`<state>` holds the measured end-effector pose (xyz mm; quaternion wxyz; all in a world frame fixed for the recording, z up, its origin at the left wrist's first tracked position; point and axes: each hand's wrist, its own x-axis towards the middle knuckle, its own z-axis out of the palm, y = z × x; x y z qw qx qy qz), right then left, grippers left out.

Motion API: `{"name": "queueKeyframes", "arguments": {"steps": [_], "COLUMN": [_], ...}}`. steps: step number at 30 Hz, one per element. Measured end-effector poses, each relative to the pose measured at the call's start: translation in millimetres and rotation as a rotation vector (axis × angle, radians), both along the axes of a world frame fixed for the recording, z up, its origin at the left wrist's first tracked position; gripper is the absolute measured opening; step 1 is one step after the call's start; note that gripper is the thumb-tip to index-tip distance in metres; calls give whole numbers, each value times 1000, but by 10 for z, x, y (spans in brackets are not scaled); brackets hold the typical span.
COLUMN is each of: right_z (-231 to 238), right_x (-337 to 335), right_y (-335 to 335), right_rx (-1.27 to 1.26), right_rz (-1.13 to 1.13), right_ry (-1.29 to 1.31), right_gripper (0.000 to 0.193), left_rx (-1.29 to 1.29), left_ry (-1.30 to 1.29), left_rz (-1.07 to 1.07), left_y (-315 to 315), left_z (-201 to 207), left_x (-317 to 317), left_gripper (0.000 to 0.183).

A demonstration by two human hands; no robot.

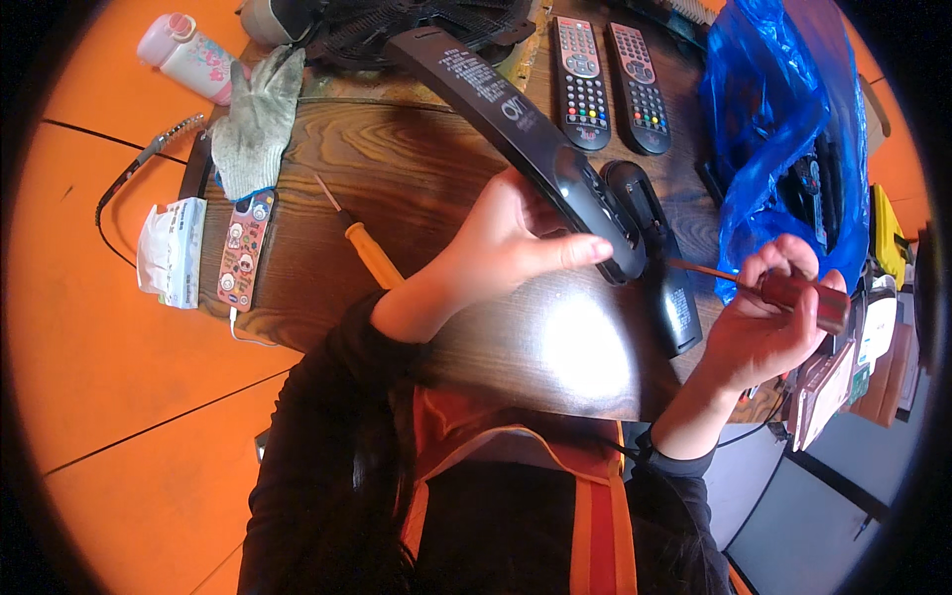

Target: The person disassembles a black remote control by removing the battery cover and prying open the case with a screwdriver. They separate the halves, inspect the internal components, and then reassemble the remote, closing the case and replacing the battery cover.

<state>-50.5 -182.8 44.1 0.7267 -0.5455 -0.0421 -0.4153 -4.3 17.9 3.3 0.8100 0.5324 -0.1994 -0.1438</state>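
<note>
**Black remote held for screwdriver work: hands and surroundings**

1. Left hand point(501, 243): fingers point(580, 250) curled around the near end of a long black remote point(516, 119), thumb pressed along its edge. The remote is lifted off the worktop point(397, 169) and slants away toward 11 o'clock, its back side up; the grip looks meant to steady it against the tool.

2. Right hand point(769, 317): fingers closed on the dark red handle of a screwdriver point(783, 288). The shaft points toward 9 o'clock, its tip meeting the remote's near end, apparently at a screw or seam; the exact contact spot is too small to tell.

3. Just beside that end, at 3 o'clock of the left hand: a second black casing point(659, 258) lying flat on the worktop.

4. At 12 o'clock: two grey remotes point(610, 84) side by side, buttons up.

5. At 1 to 2 o'clock: blue plastic bag point(783, 129), open, with more dark remotes inside.

6. At 9 o'clock of the left hand: yellow screwdriver point(372, 248), lying near the forearm.

7. At 10 o'clock: grey glove point(256, 119); pink bottle point(193, 55) beyond it; a patterned phone point(243, 248) and tissue pack point(171, 250) at the worktop's left edge.

8. Beneath all: orange floor point(109, 397).
</note>
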Motion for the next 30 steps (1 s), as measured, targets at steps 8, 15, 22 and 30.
{"name": "queueKeyframes", "arguments": {"steps": [8,15,22,30], "right_z": [-14,20,32,-52], "right_x": [-12,-23,-13,-3], "right_y": [201,281,238,216], "right_rx": [-818,-1103,-1009,-423], "right_rz": [285,268,244,554], "right_ry": [297,237,219,617], "right_gripper": [70,54,54,48], "left_rx": [210,-112,140,308], "left_ry": [-504,8,-118,-137], "left_rz": [19,-244,-181,-338], "left_y": [-88,-153,-114,3], "left_z": [-209,-492,-287,111], "left_x": [2,-109,-114,-43], "left_gripper": [48,39,56,70]}}
